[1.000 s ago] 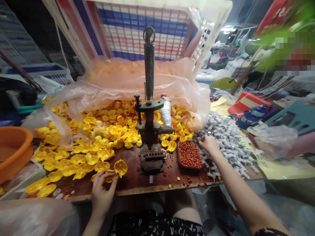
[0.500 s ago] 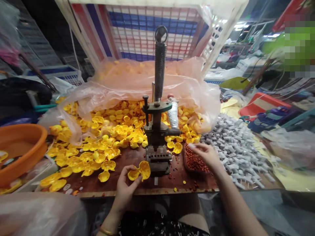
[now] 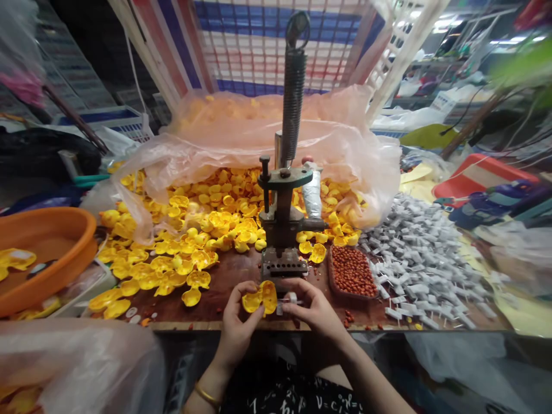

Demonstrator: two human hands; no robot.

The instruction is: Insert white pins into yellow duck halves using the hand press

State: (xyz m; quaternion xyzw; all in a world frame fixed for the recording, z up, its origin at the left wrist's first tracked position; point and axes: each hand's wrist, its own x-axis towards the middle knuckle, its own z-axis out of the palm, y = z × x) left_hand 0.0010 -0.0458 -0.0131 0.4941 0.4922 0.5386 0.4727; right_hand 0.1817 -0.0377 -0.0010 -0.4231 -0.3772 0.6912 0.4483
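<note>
Between thumb and fingers, my left hand (image 3: 240,313) holds a yellow plastic shell (image 3: 260,298), its hollow side towards me. My right hand (image 3: 314,307) pinches a small white-grey plastic piece with a thin pin (image 3: 292,298) just right of the shell; fingers partly cover it. Both hands are over the front of the brown worktable (image 3: 202,319). Right behind them stands a dark hand press (image 3: 282,224) with a tall spring and a taped handle (image 3: 312,192). To the right of the press lies a tray (image 3: 331,287) of small red-brown beads.
Loose yellow shells (image 3: 159,270) spread left of and behind the press, spilling from a clear plastic bag (image 3: 259,132). A heap of grey pieces (image 3: 426,259) covers the right side. An orange basin (image 3: 81,241) stands at left.
My right hand has moved left from above the bead tray to beside the shell, with the white-grey piece now visible in it. The left hand still holds the shell. The camera view has shifted.
</note>
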